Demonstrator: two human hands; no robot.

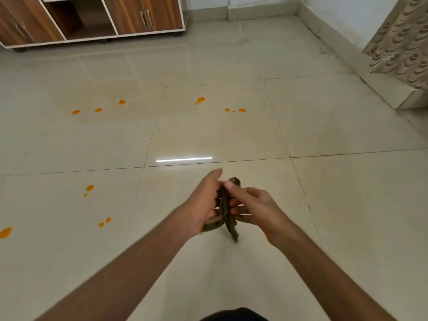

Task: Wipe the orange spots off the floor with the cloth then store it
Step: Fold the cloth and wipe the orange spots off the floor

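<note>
A dark olive-brown cloth (225, 212) hangs bunched between both hands, above the pale floor tiles. My left hand (203, 200) grips its left side and my right hand (252, 207) pinches its top with thumb and fingers. Orange spots lie on the floor ahead: a far row with one at the left (76, 111), one in the middle (200, 100) and one at the right (241, 110). Nearer spots lie to the left (89, 187), (104, 222), and one at the frame's left edge (5, 232). Both hands are well short of every spot.
A wooden cabinet (143, 17) with white trim, closed doors and an open middle shelf stands at the far left wall. A patterned panel on a white base (400, 49) stands at the right. Glossy tiled floor (335, 126) spreads between them.
</note>
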